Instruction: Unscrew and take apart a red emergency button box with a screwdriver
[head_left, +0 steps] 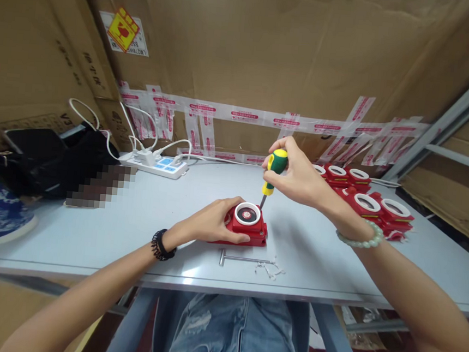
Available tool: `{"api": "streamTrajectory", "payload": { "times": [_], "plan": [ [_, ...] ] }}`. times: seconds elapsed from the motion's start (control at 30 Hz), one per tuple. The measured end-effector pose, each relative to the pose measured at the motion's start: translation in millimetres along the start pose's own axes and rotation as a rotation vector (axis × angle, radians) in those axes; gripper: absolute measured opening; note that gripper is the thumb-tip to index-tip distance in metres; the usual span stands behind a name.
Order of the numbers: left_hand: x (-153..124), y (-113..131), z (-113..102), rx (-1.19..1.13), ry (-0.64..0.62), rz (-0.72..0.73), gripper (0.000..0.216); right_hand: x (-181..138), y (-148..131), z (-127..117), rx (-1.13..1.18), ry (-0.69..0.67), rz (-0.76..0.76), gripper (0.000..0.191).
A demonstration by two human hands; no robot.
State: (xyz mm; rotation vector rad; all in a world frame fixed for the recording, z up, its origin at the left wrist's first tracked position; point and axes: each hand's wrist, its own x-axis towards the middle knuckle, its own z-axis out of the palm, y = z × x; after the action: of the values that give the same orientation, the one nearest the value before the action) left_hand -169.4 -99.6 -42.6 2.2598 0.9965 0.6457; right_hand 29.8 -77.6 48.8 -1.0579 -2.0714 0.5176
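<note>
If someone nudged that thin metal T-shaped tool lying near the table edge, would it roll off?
The T-shaped tool looks stiff and thin; its crossbar would likely stop rolling. On the smooth table it may slide easily.

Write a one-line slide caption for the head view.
Left hand steadies a red device on the grey table; right hand holds a green-and-yellow screwdriver tip-down at it.

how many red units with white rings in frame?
6. One red unit held by the left hand under the screwdriver in the right hand; five in a cluster at the table's far right: three in the back row, two in front. They overlap; more may be hidden.
</note>
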Motion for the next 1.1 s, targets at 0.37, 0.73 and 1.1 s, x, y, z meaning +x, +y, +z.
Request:
{"api": "streamTrajectory", "payload": {
  "times": [0.37,0.73,1.1],
  "plan": [
    [0,1,1,-0.006,0.002,-0.012,0.05,1,6,-6,0.113,0.005,0.009,0.035],
    [0,3,0,0.004,-0.006,-0.012,0.049,-1,3,-8,-0.228,0.076,-0.049,0.025],
    [0,3,-1,0.018,-0.004,-0.031,0.05,-3,3,-9,-0.098,0.147,-0.101,0.033]
  ]
}}
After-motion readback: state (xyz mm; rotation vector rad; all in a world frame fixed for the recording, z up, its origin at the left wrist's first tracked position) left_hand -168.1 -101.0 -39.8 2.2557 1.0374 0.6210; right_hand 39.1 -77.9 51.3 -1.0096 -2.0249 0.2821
